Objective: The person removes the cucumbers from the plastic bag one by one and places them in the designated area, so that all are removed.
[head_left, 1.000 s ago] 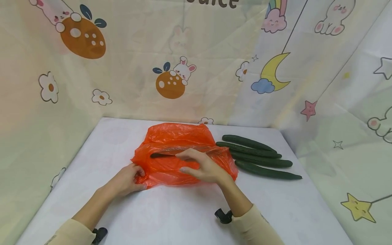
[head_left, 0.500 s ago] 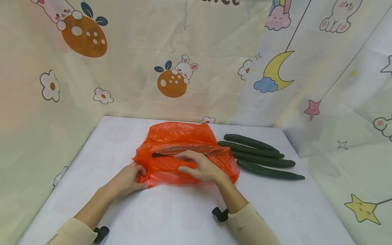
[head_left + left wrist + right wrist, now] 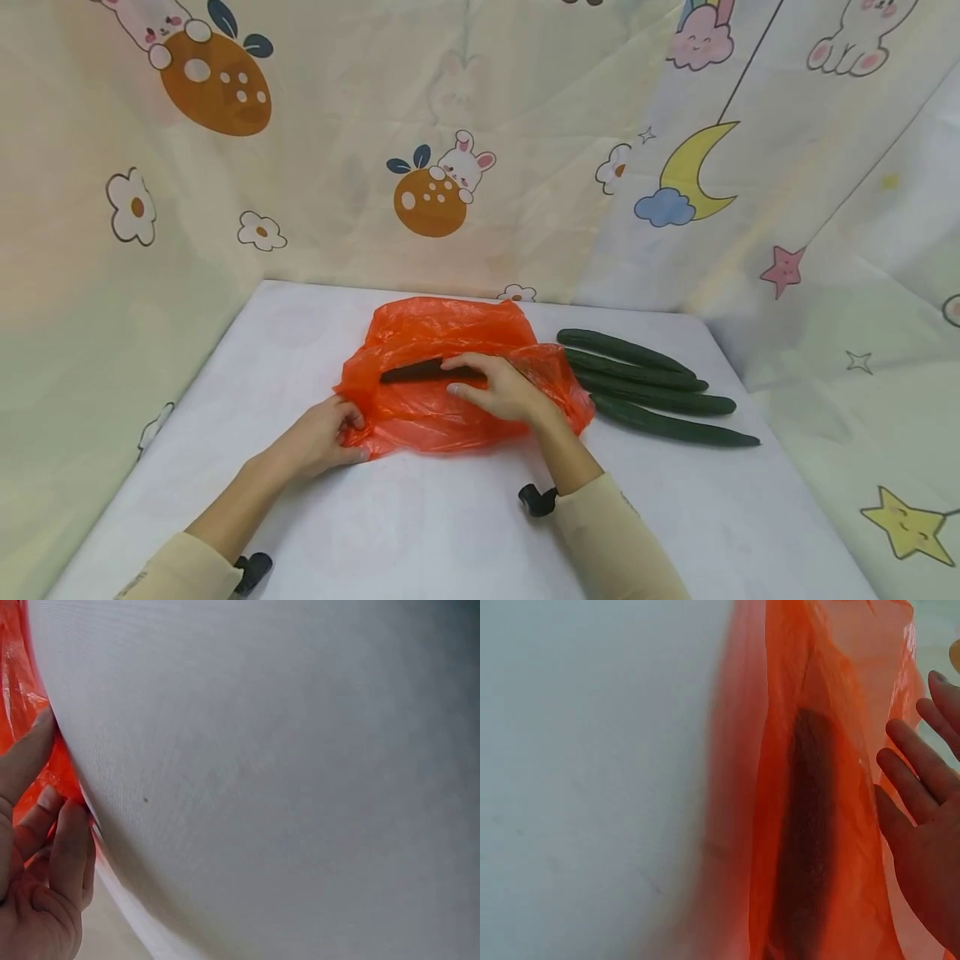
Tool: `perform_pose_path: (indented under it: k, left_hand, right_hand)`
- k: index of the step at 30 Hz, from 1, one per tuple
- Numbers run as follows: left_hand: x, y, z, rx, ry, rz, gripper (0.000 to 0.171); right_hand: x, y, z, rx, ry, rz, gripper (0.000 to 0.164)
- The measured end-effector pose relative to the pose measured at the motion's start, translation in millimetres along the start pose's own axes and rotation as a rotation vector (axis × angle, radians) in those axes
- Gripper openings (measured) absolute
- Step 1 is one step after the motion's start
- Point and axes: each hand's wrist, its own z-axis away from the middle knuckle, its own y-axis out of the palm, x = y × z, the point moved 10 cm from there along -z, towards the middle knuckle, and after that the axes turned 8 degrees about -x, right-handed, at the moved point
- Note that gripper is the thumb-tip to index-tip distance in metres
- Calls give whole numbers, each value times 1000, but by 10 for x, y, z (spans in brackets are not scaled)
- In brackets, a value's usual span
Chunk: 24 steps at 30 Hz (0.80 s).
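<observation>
An orange-red plastic bag (image 3: pixel 427 421) lies on the white table with its mouth parted. A dark green cucumber (image 3: pixel 408 372) shows in that opening; in the right wrist view it appears as a dark shape (image 3: pixel 806 840) through the film. At the bag's near left corner, my left hand (image 3: pixel 321 435) pinches the plastic between thumb and fingers. Over the bag's mouth is my right hand (image 3: pixel 504 390), its fingers extended and slightly bent beside the cucumber's upper side. The right wrist view shows those fingers spread along the bag's edge, gripping nothing.
Several loose cucumbers (image 3: pixel 675 423) lie side by side right of the bag, their left ends against or under it. Patterned cloth (image 3: pixel 322 167) rises behind and on both sides of the white table (image 3: pixel 435 533). Black wrist cameras (image 3: pixel 537 501) hang near the sleeves.
The bag's mouth has parted wider, so more of the cucumber inside shows. My right hand has shifted slightly farther back. My left hand keeps its hold on the corner. The head view has turned a little.
</observation>
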Motion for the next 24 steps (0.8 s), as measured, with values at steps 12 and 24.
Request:
perform_pose_path:
  k: [12,24]
  left_hand:
    - [0,2,-22,-6,12,2,38]
    - [20,-10,-35,-4,11,5,38]
  right_hand:
    - [-260,-104,-165,13,17,40,40]
    - [-361,-137,-349,64,35,64,41]
